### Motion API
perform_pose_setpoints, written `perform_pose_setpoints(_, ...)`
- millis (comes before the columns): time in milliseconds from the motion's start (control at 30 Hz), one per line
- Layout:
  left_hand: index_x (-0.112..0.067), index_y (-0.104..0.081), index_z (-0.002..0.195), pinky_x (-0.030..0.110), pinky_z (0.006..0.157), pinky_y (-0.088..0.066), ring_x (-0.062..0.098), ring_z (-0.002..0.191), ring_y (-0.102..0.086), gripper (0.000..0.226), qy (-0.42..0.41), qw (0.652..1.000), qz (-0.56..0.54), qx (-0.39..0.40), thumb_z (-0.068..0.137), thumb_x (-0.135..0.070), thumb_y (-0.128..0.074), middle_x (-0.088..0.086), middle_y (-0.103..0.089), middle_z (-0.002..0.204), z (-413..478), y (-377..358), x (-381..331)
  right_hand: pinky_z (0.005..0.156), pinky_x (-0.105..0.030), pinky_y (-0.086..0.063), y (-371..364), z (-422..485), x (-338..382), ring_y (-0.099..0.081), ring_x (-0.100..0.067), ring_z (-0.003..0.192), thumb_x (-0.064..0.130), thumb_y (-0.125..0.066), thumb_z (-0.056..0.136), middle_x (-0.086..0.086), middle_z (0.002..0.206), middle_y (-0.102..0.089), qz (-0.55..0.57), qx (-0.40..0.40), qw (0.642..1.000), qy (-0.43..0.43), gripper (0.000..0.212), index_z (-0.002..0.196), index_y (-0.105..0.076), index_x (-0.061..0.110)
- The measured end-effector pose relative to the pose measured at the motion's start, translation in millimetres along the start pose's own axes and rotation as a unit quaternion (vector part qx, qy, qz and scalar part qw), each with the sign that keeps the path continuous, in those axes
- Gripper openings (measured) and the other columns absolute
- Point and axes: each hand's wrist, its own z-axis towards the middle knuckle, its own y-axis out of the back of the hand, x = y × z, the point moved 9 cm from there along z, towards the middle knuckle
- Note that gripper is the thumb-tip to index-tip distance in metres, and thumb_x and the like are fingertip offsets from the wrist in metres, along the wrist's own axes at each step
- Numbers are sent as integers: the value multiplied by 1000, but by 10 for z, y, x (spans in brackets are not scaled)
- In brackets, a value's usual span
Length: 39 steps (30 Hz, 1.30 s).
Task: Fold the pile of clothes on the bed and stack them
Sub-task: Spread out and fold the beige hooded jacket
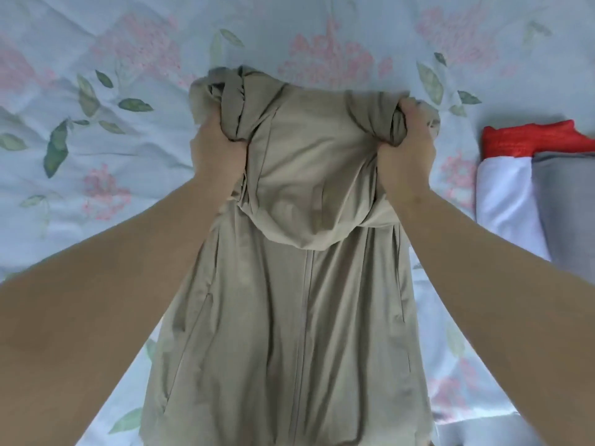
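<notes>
— Item in hand?
— One beige zip jacket (299,300), held up over the bed, hood (306,188) flopped forward, hem hanging toward the person. The left hand (215,152) and right hand (405,156) each have their fingers curled tight round a bunched shoulder.
— Step?
— Folding is barely begun, I'd judge. Next it wants laying flat, with the sleeves shaken free of those bunches.
— Surroundings?
— Bed: floral quilt (96,140), pink blooms, green leaves. Far right, well apart from the jacket: folded red garment (528,136), white garment (505,194) and grey garment (566,201) together, probably the stack.
</notes>
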Motion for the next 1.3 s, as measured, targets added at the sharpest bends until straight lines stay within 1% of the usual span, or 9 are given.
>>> perform_pose_setpoints(167, -23, -36, 141, 18, 77, -40, 19, 101, -49, 64, -48, 997, -56, -33, 82, -15, -58, 2, -51, 118, 531, 166, -215, 84, 2, -31, -138, 472, 641, -45, -5, 107, -5, -45, 78, 8, 126, -48, 15, -29, 994, 107, 69, 141, -39, 22)
perform_pose_setpoints(267, -27, -4, 151, 41, 100, -40, 33, 118, -42, 104, 108, 992, 25, 54, 75, -34, -75, 12, -25, 139, 743, -8, 205, 103, -33, -34, -235, 726, 336, -34, -25, 129, 10, -56, 79, 2, 149, -27, -43, -14, 999, -11, 86, 149, -12, 33)
perform_pose_setpoints(333, -22, 4, 152, 42, 106, -38, 34, 129, -40, 113, 196, 977, 12, 83, 74, -52, -72, 10, -11, 150, 776, -79, 420, 107, -47, -31, -268, 794, 55, -23, -35, 134, 25, -65, 79, -5, 153, -15, -75, -5, 990, -122, 94, 150, -3, 30)
perform_pose_setpoints(467, -22, -2, 151, 43, 100, -43, 30, 124, -38, 97, 273, 959, -68, 15, 82, -52, -62, 7, -14, 151, 882, -23, 612, 108, -50, -30, -396, 891, -162, -20, -37, 134, 37, -66, 77, -8, 152, -16, -93, -1, 982, -166, 96, 149, -4, 27)
perform_pose_setpoints(600, -31, -15, 145, 41, 77, -55, 30, 98, -53, 84, 284, 954, -93, 0, 78, -20, -65, 9, -33, 135, 888, 18, 853, 108, -47, -28, -375, 868, -408, -28, -34, 130, 25, -61, 82, -12, 145, -30, -151, -8, 970, -190, 84, 149, -10, 26)
perform_pose_setpoints(767, -17, -18, 146, 45, 98, -46, 29, 119, -48, 83, 239, 968, -74, 20, 84, -46, -64, 9, -35, 141, 628, -49, 964, 101, -44, -26, -294, 438, -605, -29, -30, 130, 40, -66, 81, -4, 148, -28, -199, -26, 964, -176, 83, 147, -18, 26)
perform_pose_setpoints(1000, -16, -24, 130, 51, 100, -38, 31, 112, -48, 80, 260, 963, 41, 60, 76, -55, -68, 2, -37, 132, -141, 70, 1317, 105, -48, -33, -128, -434, -969, -36, -33, 128, 39, -71, 78, -11, 140, -36, -189, 6, 964, -184, 83, 143, -25, 17)
perform_pose_setpoints(1133, -9, -41, 126, 35, 82, -43, 28, 99, -53, 64, 278, 953, 56, 108, 80, -43, -70, 6, -51, 113, -627, 150, 1589, 91, -44, -44, 42, -869, -1252, -52, -32, 109, 40, -69, 80, -10, 118, -53, -161, 35, 958, -233, 60, 122, -40, 8)
perform_pose_setpoints(1300, -7, -59, 83, 31, 62, -38, 29, 77, -51, 31, 266, 958, 61, 84, 93, -36, -55, 9, -55, 75, -1052, 397, 1787, 71, -32, -40, 241, -1337, -1536, -55, -29, 91, 37, -66, 85, -7, 95, -60, -170, 73, 946, -267, 40, 108, -57, 6)
